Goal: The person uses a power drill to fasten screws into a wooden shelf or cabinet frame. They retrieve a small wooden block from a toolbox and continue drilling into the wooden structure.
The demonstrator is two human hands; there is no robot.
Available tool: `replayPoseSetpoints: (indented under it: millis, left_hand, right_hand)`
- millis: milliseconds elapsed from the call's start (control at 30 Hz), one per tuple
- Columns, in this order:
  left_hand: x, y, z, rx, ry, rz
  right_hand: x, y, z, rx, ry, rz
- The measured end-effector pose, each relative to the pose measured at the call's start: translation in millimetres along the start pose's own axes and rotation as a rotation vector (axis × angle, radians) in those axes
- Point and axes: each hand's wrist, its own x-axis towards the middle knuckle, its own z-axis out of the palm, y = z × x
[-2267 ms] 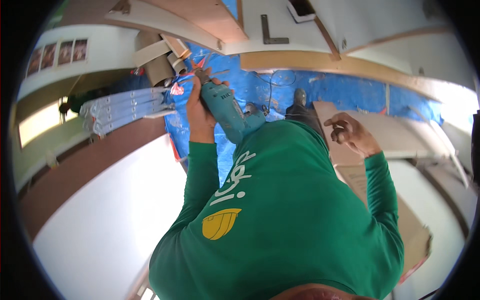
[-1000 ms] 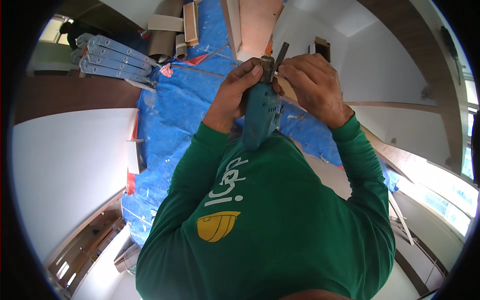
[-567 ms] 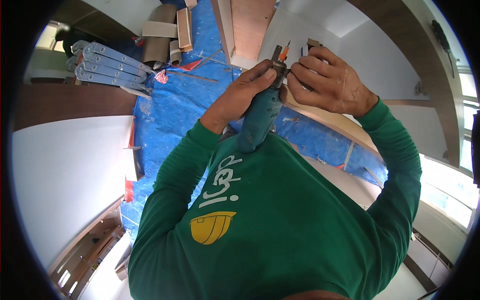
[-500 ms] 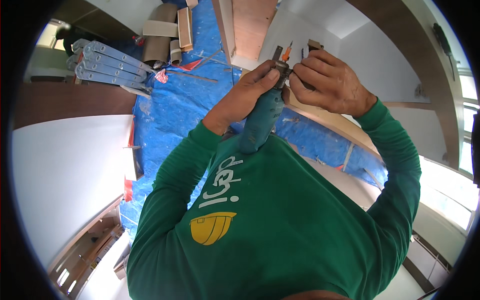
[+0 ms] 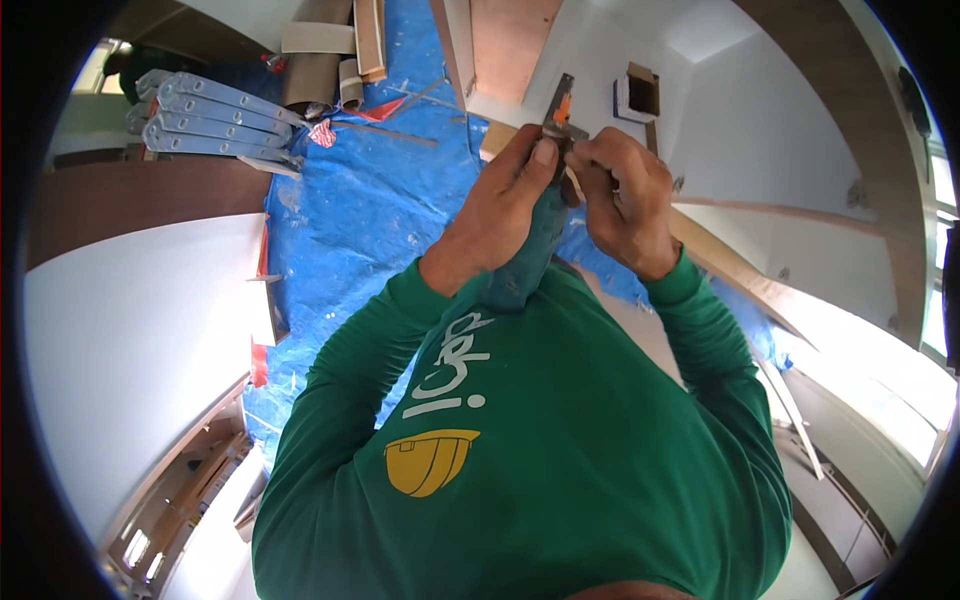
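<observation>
A teal handheld power tool (image 5: 527, 255) stands tilted against my chest, with its working end pointing away from me. An orange bit (image 5: 564, 108) shows at that end, beside a flat metal guide piece (image 5: 562, 92). My left hand (image 5: 503, 200) wraps around the tool's upper body, its thumb pressed near the metal collar. The fingers of my right hand (image 5: 628, 195) are bent and pinched at the right side of that collar. Whatever small part lies between those fingertips is hidden.
Blue sheeting (image 5: 345, 225) covers the floor. A folded metal ladder (image 5: 220, 120) lies at the far left, near boards and rolled brown material (image 5: 318, 75). Ahead on the right, a small open box (image 5: 637, 95) stands inside a white cabinet (image 5: 765, 130). A white panel (image 5: 140, 360) is at left.
My right hand has moved left and its wrist has dropped lower, fingers closer to the collar. The small box behind it has come into view. My left hand keeps its hold on the tool.
</observation>
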Motion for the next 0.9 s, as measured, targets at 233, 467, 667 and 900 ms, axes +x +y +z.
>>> replayPoseSetpoints:
  millis: [233, 467, 667, 900]
  left_hand:
    - [5.7, -9.6, -18.3, -0.212, 0.032, -0.110]
    - [7.5, -22.6, -12.0, -0.255, 0.008, -0.084]
    - [2.4, -20.0, -4.3, -0.179, -0.026, -0.133]
    - [2.5, -25.8, 4.9, -0.064, -0.051, -0.140]
  right_hand:
    - [9.7, -4.9, 11.1, 0.087, -0.016, 0.195]
    - [-1.0, 2.6, -19.8, -0.217, -0.064, -0.043]
    - [-4.5, -9.0, -46.0, -0.288, -0.206, -0.078]
    - [-23.6, -11.3, -61.7, -0.194, -0.250, 0.154]
